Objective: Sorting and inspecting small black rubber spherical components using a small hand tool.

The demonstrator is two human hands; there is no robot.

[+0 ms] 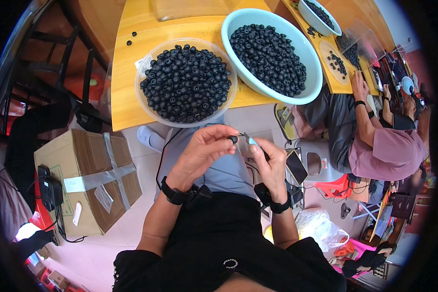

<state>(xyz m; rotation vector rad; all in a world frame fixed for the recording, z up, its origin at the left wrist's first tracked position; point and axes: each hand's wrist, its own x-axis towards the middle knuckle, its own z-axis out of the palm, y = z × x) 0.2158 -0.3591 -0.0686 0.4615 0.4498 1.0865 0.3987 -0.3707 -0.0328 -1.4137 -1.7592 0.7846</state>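
Note:
Over my lap, my left hand (204,150) pinches a small round black bead-like piece (233,139) between thumb and fingertips. Close beside it, my right hand (271,163) is closed on a small hand tool (251,141) with a light blue and black handle. Its dark tip points toward the black piece; whether they touch I cannot tell. Just beyond my hands, a round clear plastic tray (142,104) is heaped with similar black pieces, many showing a hole. To its right, a light blue basin (314,73) holds many more.
The yellow wooden table (126,82) carries both containers and two loose black pieces (131,38). A taped cardboard box (90,180) stands on the floor at left. At right, a seated person (387,151) works at another table. Dark cables (163,151) hang near my legs.

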